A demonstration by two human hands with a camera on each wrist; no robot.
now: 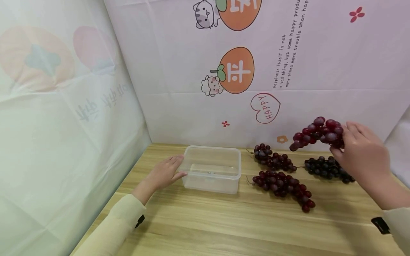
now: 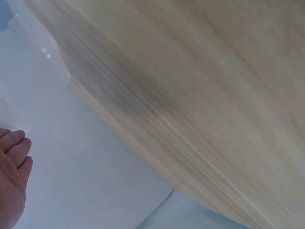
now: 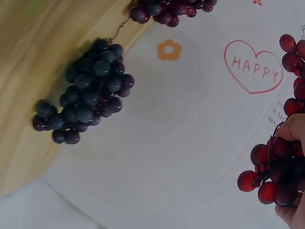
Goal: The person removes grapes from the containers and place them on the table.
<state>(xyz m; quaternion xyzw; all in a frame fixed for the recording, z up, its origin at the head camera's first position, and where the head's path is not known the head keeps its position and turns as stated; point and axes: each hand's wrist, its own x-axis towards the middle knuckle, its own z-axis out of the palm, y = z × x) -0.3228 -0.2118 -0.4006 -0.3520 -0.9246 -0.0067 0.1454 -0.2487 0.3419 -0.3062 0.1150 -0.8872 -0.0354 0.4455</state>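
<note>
A bunch of red grapes [image 1: 317, 132] is held up above the table by my right hand [image 1: 365, 151]. In the right wrist view, thumb and fingers close around this bunch [image 3: 281, 174], with grapes sticking out on both sides. My left hand [image 1: 163, 173] rests at the left side of a clear plastic box [image 1: 211, 185], its fingers fairly straight against the wall. The box has no lid on, and nothing shows inside it. In the left wrist view, part of the left hand [image 2: 13, 171] appears at the lower left edge.
On the wooden table [image 1: 205, 227] right of the box lie a dark red bunch [image 1: 275, 160], a longer red bunch [image 1: 285, 186] in front of it, and a near-black bunch [image 1: 326, 168] under the raised right hand. A printed white cloth [image 1: 179, 89] hangs behind; another covers the left side.
</note>
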